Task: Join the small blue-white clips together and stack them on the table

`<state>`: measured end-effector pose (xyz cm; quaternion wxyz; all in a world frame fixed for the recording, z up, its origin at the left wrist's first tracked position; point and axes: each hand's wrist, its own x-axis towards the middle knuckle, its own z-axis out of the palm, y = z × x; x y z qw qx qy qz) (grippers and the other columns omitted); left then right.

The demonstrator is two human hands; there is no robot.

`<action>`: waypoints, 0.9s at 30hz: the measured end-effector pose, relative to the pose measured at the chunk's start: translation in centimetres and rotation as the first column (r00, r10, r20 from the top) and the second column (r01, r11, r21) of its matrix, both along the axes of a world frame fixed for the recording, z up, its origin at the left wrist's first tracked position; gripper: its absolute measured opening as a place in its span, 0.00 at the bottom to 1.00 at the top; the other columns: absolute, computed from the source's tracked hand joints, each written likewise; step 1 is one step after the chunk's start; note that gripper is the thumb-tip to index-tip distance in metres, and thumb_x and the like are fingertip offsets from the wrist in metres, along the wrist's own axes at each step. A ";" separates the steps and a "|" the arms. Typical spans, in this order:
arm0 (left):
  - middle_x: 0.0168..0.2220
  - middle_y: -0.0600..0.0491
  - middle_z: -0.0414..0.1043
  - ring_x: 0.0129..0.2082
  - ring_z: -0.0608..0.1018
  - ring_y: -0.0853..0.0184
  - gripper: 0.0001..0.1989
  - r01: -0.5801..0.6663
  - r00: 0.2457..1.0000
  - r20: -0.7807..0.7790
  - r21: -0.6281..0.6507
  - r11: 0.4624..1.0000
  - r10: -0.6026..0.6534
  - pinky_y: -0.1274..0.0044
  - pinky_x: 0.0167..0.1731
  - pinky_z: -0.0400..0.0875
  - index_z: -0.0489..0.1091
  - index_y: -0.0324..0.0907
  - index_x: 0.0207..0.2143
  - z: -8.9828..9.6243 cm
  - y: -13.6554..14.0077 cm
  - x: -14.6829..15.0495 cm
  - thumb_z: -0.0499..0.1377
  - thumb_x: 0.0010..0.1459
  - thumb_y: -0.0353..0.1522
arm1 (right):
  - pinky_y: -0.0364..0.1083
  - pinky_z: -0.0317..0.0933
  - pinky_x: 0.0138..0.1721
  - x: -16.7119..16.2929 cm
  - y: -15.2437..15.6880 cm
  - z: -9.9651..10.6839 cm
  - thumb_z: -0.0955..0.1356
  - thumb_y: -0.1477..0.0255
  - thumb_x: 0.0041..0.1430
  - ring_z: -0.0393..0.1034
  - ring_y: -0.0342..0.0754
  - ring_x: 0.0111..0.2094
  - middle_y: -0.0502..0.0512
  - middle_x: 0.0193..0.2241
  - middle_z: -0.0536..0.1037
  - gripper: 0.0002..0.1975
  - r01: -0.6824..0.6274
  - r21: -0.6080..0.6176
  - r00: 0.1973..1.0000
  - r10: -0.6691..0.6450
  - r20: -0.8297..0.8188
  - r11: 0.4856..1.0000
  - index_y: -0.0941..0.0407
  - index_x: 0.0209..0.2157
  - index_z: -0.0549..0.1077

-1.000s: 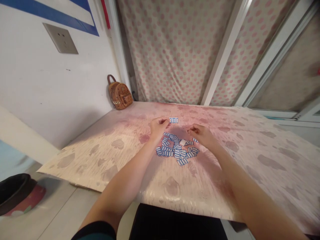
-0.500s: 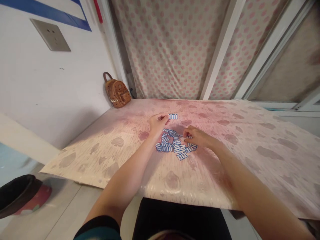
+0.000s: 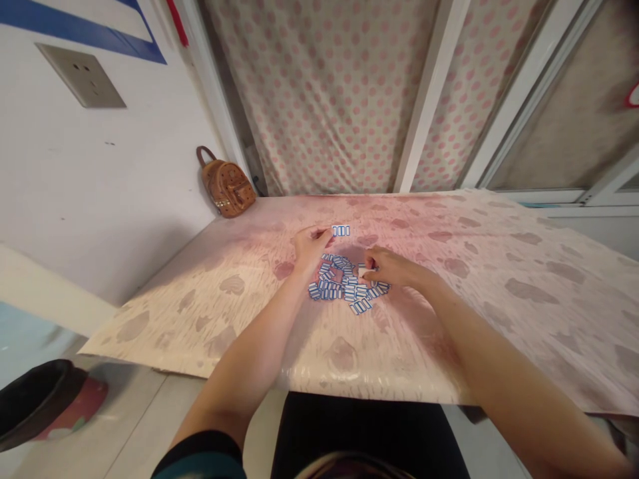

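In the head view my left hand is over the far middle of the table, with thumb and fingers pinched on the left end of a small white-and-blue card. My right hand is at the right side of a loose pile of similar cards. Its thumb and forefinger pinch a small pale card, whose plain face shows. Several pile cards overlap at different angles. The cards' printing is too small to read.
A patterned cloth covers the table. A brown mini backpack stands at the far left corner by the wall. On the floor at left is a dark-rimmed red container. Dotted curtains hang behind the table.
The camera view has shifted slightly. The pale card in my right hand now shows more of its plain face. My left hand keeps its pinch on the white-and-blue card.
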<state>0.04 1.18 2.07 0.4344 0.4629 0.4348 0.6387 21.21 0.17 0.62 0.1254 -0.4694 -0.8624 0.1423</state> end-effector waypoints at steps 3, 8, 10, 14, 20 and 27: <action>0.25 0.52 0.77 0.24 0.77 0.71 0.04 0.001 1.000 -0.003 -0.006 1.000 -0.001 0.80 0.29 0.72 0.77 0.36 0.29 0.1 -0.1 0.1 0.64 0.50 0.29 | 0.44 0.56 0.32 0.1 0.0 0.0 0.68 0.73 0.49 0.66 0.47 0.32 0.54 0.32 0.73 0.06 0.013 -0.003 1.000 -0.013 -0.020 1.000 0.54 0.29 0.65; 0.23 0.53 0.76 0.24 0.77 0.72 0.03 -0.003 1.000 0.006 -0.020 1.000 0.003 0.81 0.28 0.72 0.77 0.36 0.28 0.1 0.0 0.1 0.64 0.50 0.28 | 0.44 0.56 0.32 0.3 0.1 -0.2 0.65 0.76 0.50 0.67 0.46 0.30 0.52 0.29 0.73 0.04 -0.009 -0.057 0.996 0.004 -0.086 0.998 0.54 0.29 0.65; 0.23 0.54 0.76 0.24 0.77 0.72 0.03 -0.007 1.000 0.014 -0.021 1.000 0.007 0.81 0.28 0.72 0.77 0.35 0.28 0.1 0.0 0.1 0.64 0.50 0.27 | 0.44 0.57 0.32 0.3 0.2 -0.3 0.65 0.76 0.50 0.67 0.46 0.31 0.52 0.30 0.74 0.05 -0.007 -0.097 0.993 -0.005 -0.117 0.995 0.55 0.31 0.66; 0.24 0.54 0.76 0.24 0.77 0.72 0.02 -0.002 1.000 0.014 -0.020 1.000 0.002 0.80 0.29 0.72 0.77 0.36 0.28 0.3 -0.2 0.1 0.64 0.51 0.27 | 0.44 0.59 0.32 0.5 0.5 -0.5 0.63 0.77 0.51 0.69 0.47 0.31 0.52 0.29 0.75 0.08 -0.017 -0.191 0.983 -0.018 -0.182 0.981 0.55 0.34 0.69; 0.23 0.54 0.75 0.23 0.76 0.72 0.02 -0.002 1.000 0.018 -0.033 0.999 0.002 0.80 0.29 0.72 0.77 0.36 0.28 0.6 -0.6 0.2 0.64 0.51 0.26 | 0.43 0.61 0.33 0.6 0.7 -0.5 0.63 0.78 0.50 0.71 0.46 0.32 0.53 0.30 0.77 0.11 -0.022 -0.204 0.979 -0.021 -0.203 0.979 0.55 0.36 0.72; 0.23 0.54 0.75 0.23 0.76 0.72 0.02 0.002 1.000 0.019 -0.038 0.999 -0.001 0.80 0.30 0.72 0.77 0.35 0.28 0.6 -0.5 0.2 0.64 0.51 0.26 | 0.43 0.60 0.34 1.0 1.2 -1.3 0.63 0.77 0.50 0.70 0.46 0.32 0.52 0.31 0.78 0.08 -0.025 -0.139 0.978 -0.004 -0.208 0.990 0.55 0.31 0.72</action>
